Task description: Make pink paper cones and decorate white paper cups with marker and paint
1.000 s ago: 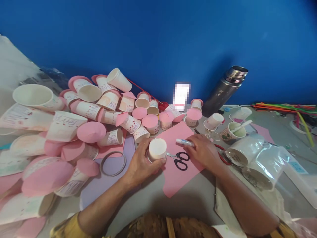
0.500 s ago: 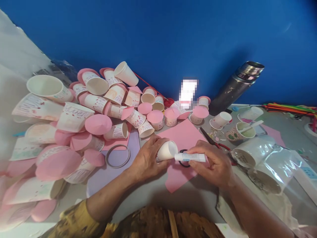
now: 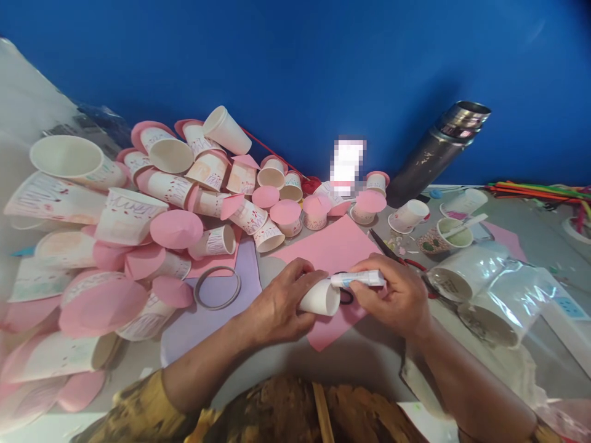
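Observation:
A plain white paper cup (image 3: 321,300) lies tilted on its side in my left hand (image 3: 284,307), whose fingers and thumb wrap round it. The cup's round end faces right. My right hand (image 3: 399,295) grips a white glue stick (image 3: 362,279) between thumb and fingers, its tip at the upper edge of that end. Whether the tip presses on the paper I cannot tell. Beneath both hands is a sheet of pink paper (image 3: 339,240). A black loop (image 3: 346,298) shows partly behind the glue stick.
Decorated paper cups with pink paper cones (image 3: 101,304) crowd the left side. A grey ring (image 3: 218,288) lies on lilac paper (image 3: 184,326). To the right are scissors (image 3: 390,253), a patterned cup (image 3: 446,237), plastic-wrapped cups (image 3: 480,277) and a dark flask (image 3: 431,157) against the blue wall (image 3: 295,74).
The cup has turned in my left hand and shifted slightly right and down. The glue stick has risen slightly, and its tip now meets the cup's upper edge. The camera view has shifted slightly.

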`<state>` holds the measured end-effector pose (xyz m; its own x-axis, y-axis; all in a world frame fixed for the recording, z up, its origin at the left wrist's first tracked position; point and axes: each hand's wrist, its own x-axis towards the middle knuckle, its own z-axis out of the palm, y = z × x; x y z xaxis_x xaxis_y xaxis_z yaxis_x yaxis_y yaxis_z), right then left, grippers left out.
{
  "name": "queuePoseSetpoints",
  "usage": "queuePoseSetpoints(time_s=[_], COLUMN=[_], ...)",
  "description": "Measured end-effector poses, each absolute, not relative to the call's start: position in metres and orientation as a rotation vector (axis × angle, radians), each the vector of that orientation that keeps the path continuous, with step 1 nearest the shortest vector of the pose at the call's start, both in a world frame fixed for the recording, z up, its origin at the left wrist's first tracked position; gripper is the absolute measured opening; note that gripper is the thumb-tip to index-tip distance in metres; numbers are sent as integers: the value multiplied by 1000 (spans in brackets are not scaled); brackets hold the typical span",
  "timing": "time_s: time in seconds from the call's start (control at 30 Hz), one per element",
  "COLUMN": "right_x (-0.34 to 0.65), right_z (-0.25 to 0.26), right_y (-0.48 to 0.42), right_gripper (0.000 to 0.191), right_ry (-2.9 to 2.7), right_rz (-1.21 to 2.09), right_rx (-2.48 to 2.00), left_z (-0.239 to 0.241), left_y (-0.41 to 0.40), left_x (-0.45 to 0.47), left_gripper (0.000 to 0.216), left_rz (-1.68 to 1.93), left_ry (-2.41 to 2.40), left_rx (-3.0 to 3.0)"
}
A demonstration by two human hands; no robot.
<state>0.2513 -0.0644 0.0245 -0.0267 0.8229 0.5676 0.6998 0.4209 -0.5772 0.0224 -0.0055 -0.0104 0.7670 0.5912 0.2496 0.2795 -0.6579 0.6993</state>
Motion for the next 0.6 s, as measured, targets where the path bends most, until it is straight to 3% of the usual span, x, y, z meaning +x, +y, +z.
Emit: queuePoseSetpoints(time_s=[0.33,0.6], right_x=[255,243], right_z=[29,23], right_y=[-65,-68], right_gripper=[6,10], right_ry=[-1727,-1853], right_rz=[299,195], right_rx=[-1390,-1128], left_z=[-8,-16], left_y=[-1,-3], left_x=[23,22], left_gripper=[51,59], left_rz=[867,738], left_ry=[781,784], left_rx=[2264,2250])
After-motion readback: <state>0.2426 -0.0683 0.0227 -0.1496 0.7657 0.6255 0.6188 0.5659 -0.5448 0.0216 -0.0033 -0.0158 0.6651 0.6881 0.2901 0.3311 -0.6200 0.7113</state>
